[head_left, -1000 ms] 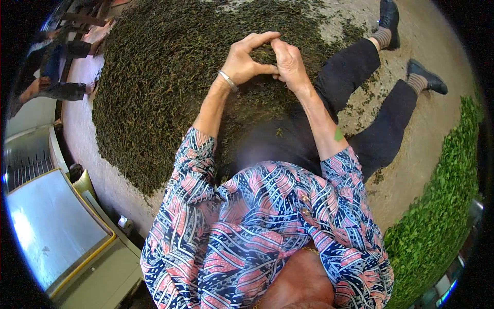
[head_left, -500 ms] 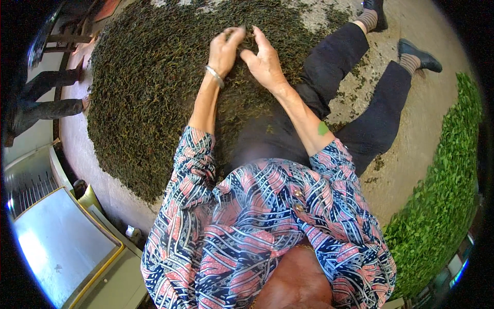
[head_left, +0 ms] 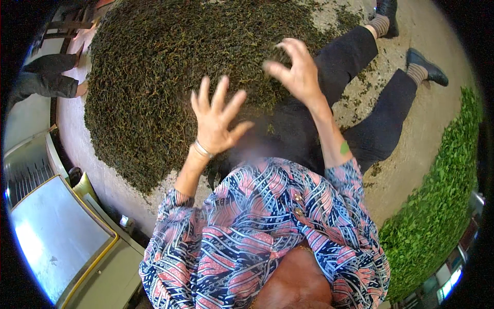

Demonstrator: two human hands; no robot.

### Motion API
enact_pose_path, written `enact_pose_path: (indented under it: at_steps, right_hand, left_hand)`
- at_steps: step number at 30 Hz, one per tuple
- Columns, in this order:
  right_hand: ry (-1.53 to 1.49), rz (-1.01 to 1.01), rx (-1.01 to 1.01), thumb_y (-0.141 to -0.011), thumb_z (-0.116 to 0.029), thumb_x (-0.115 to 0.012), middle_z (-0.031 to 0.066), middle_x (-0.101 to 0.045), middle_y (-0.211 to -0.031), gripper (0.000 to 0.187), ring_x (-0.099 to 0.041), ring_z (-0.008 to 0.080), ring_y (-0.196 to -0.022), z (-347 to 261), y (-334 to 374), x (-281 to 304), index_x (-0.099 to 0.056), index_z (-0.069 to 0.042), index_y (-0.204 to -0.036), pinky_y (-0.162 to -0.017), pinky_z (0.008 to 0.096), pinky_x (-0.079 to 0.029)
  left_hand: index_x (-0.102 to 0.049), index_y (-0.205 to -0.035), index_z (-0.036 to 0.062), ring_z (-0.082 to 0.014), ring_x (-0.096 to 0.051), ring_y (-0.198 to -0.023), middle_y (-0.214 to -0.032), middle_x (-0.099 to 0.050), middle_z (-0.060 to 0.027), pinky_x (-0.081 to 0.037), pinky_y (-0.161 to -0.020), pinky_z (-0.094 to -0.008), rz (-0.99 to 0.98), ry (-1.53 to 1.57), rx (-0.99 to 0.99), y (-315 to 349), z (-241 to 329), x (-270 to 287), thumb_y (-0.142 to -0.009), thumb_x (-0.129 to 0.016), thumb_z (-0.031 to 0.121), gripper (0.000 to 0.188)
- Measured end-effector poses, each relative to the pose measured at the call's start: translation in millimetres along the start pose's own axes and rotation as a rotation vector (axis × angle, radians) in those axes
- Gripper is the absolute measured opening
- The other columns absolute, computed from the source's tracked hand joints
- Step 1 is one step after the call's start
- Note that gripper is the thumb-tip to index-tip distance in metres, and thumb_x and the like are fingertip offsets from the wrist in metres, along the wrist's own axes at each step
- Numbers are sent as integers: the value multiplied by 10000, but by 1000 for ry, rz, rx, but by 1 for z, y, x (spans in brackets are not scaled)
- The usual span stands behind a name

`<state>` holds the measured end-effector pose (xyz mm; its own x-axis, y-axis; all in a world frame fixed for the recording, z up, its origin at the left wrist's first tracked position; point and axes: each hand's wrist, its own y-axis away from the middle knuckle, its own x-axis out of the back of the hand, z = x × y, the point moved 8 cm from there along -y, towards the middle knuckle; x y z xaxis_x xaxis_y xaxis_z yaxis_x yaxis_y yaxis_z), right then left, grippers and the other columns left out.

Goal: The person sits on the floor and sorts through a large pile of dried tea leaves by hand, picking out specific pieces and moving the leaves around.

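Observation:
A broad heap of dark, wilted tea-like leaves (head_left: 149,92) spreads over the floor in front of me. My left hand (head_left: 217,119), with a silver bangle at its wrist, hovers over the near part of the heap. Its fingers are spread wide and nothing is in them. Farther right, my right hand (head_left: 297,72) is above the heap's right side, thumb and fingers curved and apart. Motion smears its fingertips; a few dark leaf bits may be at them. A green patch sticks to my right forearm.
My outstretched legs in dark trousers (head_left: 383,118) border the heap on the right. Fresh green leaves (head_left: 427,216) lie along the right edge. A metal-topped machine (head_left: 64,237) stands at lower left. Another person's legs (head_left: 51,77) are at the far left.
My hands were close together over the far part of the heap. They have parted: the left came back toward me and its fingers spread; the right moved right and nearer.

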<state>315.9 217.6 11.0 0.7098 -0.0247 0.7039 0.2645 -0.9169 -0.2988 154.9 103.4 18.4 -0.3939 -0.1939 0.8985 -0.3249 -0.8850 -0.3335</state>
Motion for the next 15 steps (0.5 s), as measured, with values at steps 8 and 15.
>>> enact_pose_path:
  at_steps: [8, 15]
  right_hand:
    - [290, -57, 319, -682, -45, -596, 145, -304, -1326, 561, -307, 423, -1173, -49, -3, -59, -442, -196, -1201, -770, 540, -431]
    - [379, -197, 148, -793, -262, -559, 113, -312, -1358, 480, -381, 387, -1141, 8, -79, -59, -417, -183, -1245, -910, 476, -399]
  left_hand:
    - [-427, -1236, 357, -392, -331, -1131, -1287, -327, -141, -386, -728, -497, 53, -466, 97, -19, -50, -34, -498, -688, 152, 809]
    - [-497, -1069, 171, -267, -582, -844, -975, -561, -127, -496, -669, -389, 38, -205, 225, -126, -117, -28, -729, -657, 291, 395]
